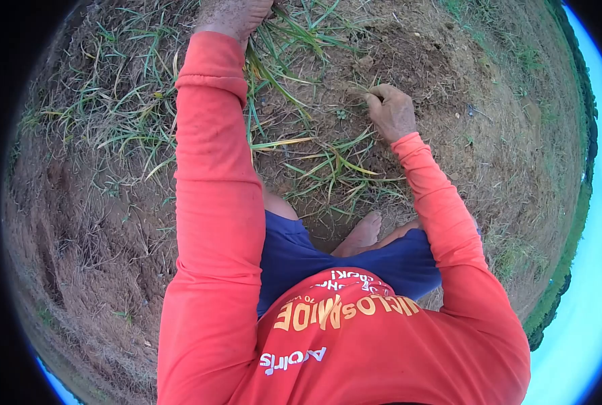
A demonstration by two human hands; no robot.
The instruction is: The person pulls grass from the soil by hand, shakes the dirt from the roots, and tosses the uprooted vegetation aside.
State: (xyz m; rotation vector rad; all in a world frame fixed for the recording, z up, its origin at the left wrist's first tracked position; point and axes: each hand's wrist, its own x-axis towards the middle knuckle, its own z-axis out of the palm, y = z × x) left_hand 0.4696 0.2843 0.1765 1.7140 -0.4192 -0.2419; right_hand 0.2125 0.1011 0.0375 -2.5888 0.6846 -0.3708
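"Grass (336,160), where exactly is it?"

"One clump (334,166) is in front of the bare foot (360,234), below the right hand (390,113) in the view. Another tuft (282,42) is just beside the left hand (239,17), at the top edge."

"And how are the hands?"

"The right hand has its fingers folded inward, with the thumb near the forefinger, low at the soil (412,67). Whether it is fully closed on something, I cannot tell. The left hand is cut by the edge, so its opening and its hold I also cannot tell."

"What could go wrong, in your opinion?"

"If leaves (284,143) are pulled only at their tips, I think they may tear, and the roots may stay in the ground. The leaves look narrow, so their edges could perhaps cut bare skin."

"And the small weed (341,113)?"

"It is near the right fingertips. A careless sweep of this hand could crush it."
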